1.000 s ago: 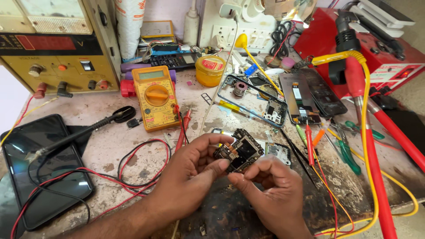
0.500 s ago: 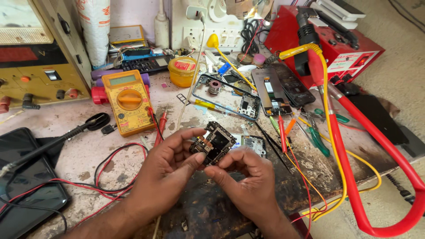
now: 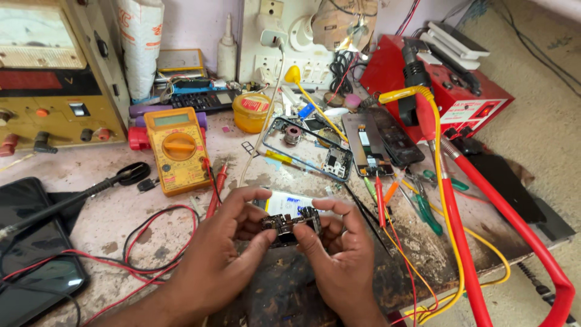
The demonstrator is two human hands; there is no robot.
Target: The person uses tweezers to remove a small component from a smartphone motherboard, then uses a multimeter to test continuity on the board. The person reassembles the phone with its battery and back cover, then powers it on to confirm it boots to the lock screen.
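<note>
head | circuit board (image 3: 292, 223) pinched between left hand (image 3: 225, 254) | right hand (image 3: 340, 257)

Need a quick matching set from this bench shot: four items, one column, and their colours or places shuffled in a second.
Things:
1. multimeter
2. small circuit board
3. small round tub
4. dark phone

Places:
A. held between both hands
B. far left, lying flat on the bench
C. yellow, behind the open phone frame
D. orange-yellow, left of the red probes

Pairs: 1-D, 2-A, 3-C, 4-B
</note>
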